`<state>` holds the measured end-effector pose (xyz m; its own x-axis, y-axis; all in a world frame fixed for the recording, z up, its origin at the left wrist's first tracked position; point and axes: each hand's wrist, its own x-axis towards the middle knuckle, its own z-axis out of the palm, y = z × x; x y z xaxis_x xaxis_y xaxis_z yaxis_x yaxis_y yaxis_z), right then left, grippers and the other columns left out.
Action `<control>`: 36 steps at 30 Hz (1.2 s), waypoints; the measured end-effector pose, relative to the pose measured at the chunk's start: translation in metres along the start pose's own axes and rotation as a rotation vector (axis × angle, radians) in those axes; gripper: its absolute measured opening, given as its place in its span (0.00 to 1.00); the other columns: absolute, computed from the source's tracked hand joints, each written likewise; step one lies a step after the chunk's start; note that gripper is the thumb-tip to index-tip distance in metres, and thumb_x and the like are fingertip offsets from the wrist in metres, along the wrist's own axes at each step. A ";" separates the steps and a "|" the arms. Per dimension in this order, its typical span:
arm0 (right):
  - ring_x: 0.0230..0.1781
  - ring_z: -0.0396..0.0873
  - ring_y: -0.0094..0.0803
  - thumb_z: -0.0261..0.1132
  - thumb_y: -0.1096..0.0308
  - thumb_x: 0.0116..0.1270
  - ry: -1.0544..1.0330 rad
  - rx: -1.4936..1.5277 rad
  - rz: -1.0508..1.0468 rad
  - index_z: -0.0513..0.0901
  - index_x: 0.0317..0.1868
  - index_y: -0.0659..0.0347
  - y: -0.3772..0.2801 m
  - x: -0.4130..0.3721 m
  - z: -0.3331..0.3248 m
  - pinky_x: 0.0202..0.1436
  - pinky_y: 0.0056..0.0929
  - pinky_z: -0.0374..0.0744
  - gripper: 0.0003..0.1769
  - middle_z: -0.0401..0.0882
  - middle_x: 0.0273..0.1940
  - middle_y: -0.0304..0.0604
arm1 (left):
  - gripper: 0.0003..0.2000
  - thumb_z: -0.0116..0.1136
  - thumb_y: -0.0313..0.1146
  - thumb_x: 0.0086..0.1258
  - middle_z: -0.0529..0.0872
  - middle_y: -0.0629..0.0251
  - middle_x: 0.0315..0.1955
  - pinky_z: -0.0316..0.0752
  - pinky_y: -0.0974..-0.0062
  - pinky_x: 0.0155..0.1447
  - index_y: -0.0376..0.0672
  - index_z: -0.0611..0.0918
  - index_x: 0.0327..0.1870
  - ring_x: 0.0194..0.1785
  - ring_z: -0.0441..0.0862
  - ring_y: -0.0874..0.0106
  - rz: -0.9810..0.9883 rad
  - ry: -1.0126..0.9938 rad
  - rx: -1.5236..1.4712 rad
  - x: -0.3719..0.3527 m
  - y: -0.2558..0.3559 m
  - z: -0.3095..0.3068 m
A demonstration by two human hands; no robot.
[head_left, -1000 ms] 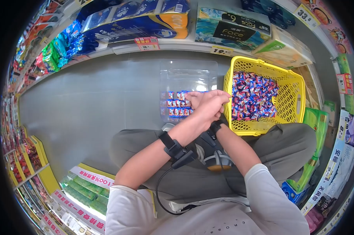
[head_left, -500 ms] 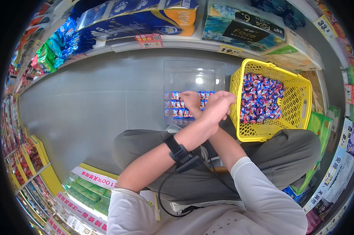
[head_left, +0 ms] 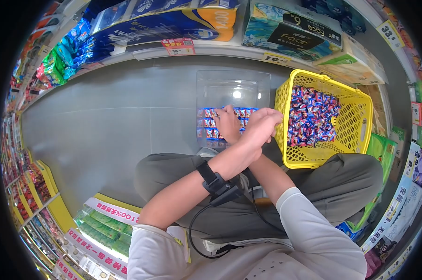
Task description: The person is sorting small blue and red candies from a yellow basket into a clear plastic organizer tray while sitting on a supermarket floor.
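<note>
My forearms cross, the left over the right. My left hand is closed beside the near left rim of the yellow basket; whatever its fingers hold, if anything, is hidden. Many small wrapped candies in red and blue lie heaped inside the basket. Over the clear plastic box, my right hand rests on rows of wrapped candies, thumb and fingers apart. These rows fill the near half of the box, partly covered by my hand.
Shelves with large tissue packs and price tags run along the far side. A green-packed display box stands at lower left. My bent legs border the box and basket. A black strap with a cabled device sits on my left wrist.
My right hand's fingers have lifted and spread slightly over the candy rows. My left hand stays almost in place by the basket rim.
</note>
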<state>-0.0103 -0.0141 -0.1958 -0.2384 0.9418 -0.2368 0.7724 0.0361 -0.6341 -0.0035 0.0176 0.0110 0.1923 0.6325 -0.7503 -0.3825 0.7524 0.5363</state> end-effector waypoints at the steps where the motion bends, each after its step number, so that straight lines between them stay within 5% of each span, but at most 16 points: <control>1: 0.41 0.80 0.48 0.70 0.66 0.62 0.000 -0.001 0.000 0.86 0.48 0.56 0.001 0.000 0.002 0.42 0.47 0.80 0.14 0.73 0.49 0.48 | 0.09 0.57 0.29 0.66 0.75 0.74 0.29 0.63 0.84 0.25 0.40 0.79 0.45 0.25 0.72 0.83 -0.002 0.006 -0.007 -0.001 0.000 0.000; 7: 0.44 0.80 0.49 0.67 0.67 0.64 0.097 0.040 -0.033 0.85 0.48 0.56 -0.006 -0.012 -0.002 0.44 0.47 0.80 0.12 0.75 0.47 0.49 | 0.08 0.58 0.30 0.66 0.74 0.74 0.28 0.63 0.83 0.25 0.41 0.80 0.44 0.25 0.72 0.83 0.002 -0.009 -0.071 -0.004 0.001 0.001; 10: 0.42 0.81 0.45 0.65 0.69 0.65 0.133 -0.195 -0.179 0.84 0.48 0.58 -0.001 -0.023 -0.039 0.46 0.44 0.79 0.11 0.77 0.49 0.47 | 0.08 0.58 0.31 0.66 0.74 0.75 0.28 0.63 0.82 0.27 0.43 0.80 0.45 0.26 0.71 0.82 0.016 -0.015 -0.129 -0.009 0.011 0.011; 12: 0.45 0.80 0.41 0.64 0.68 0.64 -0.186 0.142 -0.245 0.82 0.48 0.62 -0.014 -0.038 -0.083 0.49 0.41 0.78 0.13 0.77 0.50 0.48 | 0.08 0.58 0.31 0.66 0.75 0.75 0.29 0.64 0.80 0.30 0.44 0.80 0.45 0.28 0.72 0.82 0.076 0.034 -0.221 -0.013 0.018 0.017; 16: 0.46 0.79 0.46 0.67 0.65 0.61 -0.005 0.459 -0.473 0.78 0.52 0.65 -0.046 -0.052 -0.193 0.55 0.35 0.76 0.20 0.78 0.40 0.51 | 0.09 0.59 0.32 0.65 0.75 0.74 0.31 0.65 0.78 0.33 0.45 0.78 0.46 0.30 0.71 0.79 0.134 0.011 -0.321 -0.011 0.036 0.024; 17: 0.45 0.80 0.44 0.67 0.65 0.60 -0.138 0.339 -0.344 0.77 0.52 0.66 -0.023 -0.055 -0.200 0.53 0.36 0.77 0.21 0.80 0.41 0.53 | 0.10 0.60 0.32 0.65 0.75 0.73 0.31 0.65 0.78 0.34 0.45 0.77 0.46 0.30 0.70 0.78 0.145 0.018 -0.348 -0.012 0.038 0.027; 18: 0.34 0.85 0.44 0.66 0.62 0.59 -0.271 0.298 -0.140 0.84 0.46 0.65 0.006 -0.052 -0.202 0.42 0.41 0.81 0.18 0.86 0.35 0.53 | 0.10 0.60 0.32 0.65 0.75 0.73 0.31 0.65 0.78 0.34 0.45 0.77 0.46 0.30 0.70 0.78 0.153 0.009 -0.344 -0.012 0.041 0.032; 19: 0.26 0.83 0.35 0.65 0.65 0.60 -0.206 0.376 -0.023 0.87 0.38 0.65 -0.007 -0.060 -0.241 0.36 0.35 0.80 0.12 0.84 0.26 0.49 | 0.11 0.60 0.32 0.64 0.75 0.73 0.31 0.65 0.77 0.35 0.45 0.77 0.47 0.31 0.70 0.77 0.151 -0.016 -0.354 -0.013 0.044 0.036; 22: 0.22 0.76 0.20 0.63 0.69 0.63 0.098 0.582 0.132 0.85 0.37 0.65 0.049 -0.048 -0.260 0.26 0.24 0.74 0.08 0.81 0.24 0.38 | 0.12 0.60 0.32 0.64 0.75 0.72 0.30 0.65 0.77 0.36 0.45 0.76 0.47 0.32 0.70 0.77 0.169 -0.070 -0.346 -0.006 0.040 0.040; 26: 0.18 0.71 0.21 0.65 0.66 0.67 0.056 0.904 0.597 0.78 0.37 0.64 0.115 -0.016 -0.257 0.18 0.21 0.69 0.09 0.76 0.27 0.37 | 0.11 0.60 0.32 0.64 0.75 0.73 0.30 0.64 0.77 0.35 0.47 0.76 0.46 0.31 0.69 0.77 0.133 -0.012 -0.343 0.003 0.027 0.037; 36: 0.13 0.73 0.23 0.74 0.55 0.63 0.076 0.624 0.760 0.77 0.29 0.64 0.150 0.031 -0.201 0.13 0.24 0.67 0.21 0.77 0.20 0.39 | 0.06 0.60 0.32 0.65 0.75 0.76 0.28 0.66 0.78 0.34 0.48 0.78 0.40 0.30 0.71 0.78 0.080 0.014 -0.293 0.001 0.016 0.043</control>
<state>0.2165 0.0873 -0.1504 0.2480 0.6612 -0.7080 0.2503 -0.7498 -0.6125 0.0293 0.0379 0.0350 0.1391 0.6834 -0.7167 -0.6406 0.6140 0.4611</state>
